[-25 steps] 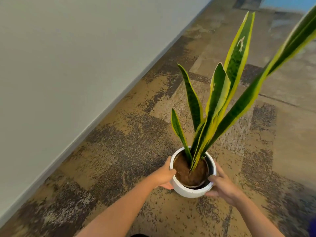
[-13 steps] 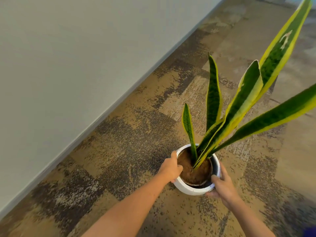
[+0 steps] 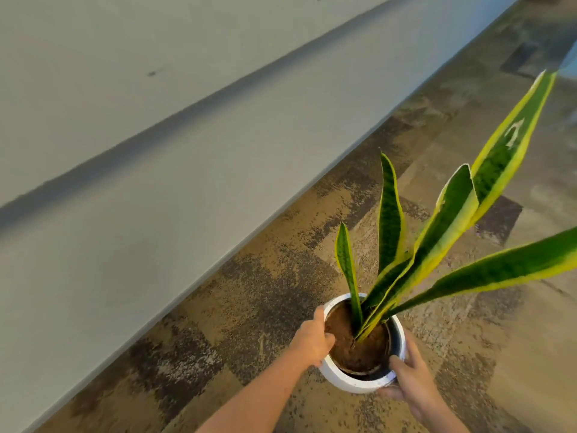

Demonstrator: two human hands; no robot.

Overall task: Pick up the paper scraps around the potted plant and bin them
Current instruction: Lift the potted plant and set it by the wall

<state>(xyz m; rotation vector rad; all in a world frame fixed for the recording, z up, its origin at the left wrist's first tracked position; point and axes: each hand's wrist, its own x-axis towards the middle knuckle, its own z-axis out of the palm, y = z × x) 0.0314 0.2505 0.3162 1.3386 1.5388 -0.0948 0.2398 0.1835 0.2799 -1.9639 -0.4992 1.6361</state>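
Note:
A round white pot [image 3: 349, 381] with brown soil holds a snake plant [image 3: 437, 242] with long green, yellow-edged leaves that lean to the right. My left hand [image 3: 312, 339] grips the pot's left rim, thumb over the edge. My right hand [image 3: 406, 379] holds the pot's right side, thumb on the rim. The pot is low over the patterned carpet; whether it touches the floor I cannot tell. No paper scraps and no bin are in view.
A pale grey wall [image 3: 156, 151] runs diagonally along the left, meeting the brown and tan patchwork carpet [image 3: 265, 301] close to the pot. Carpet stretches away to the upper right.
The view has swung toward the wall and the leaves tilt further right. Both hands keep their hold on the pot, which has shifted slightly right in the frame.

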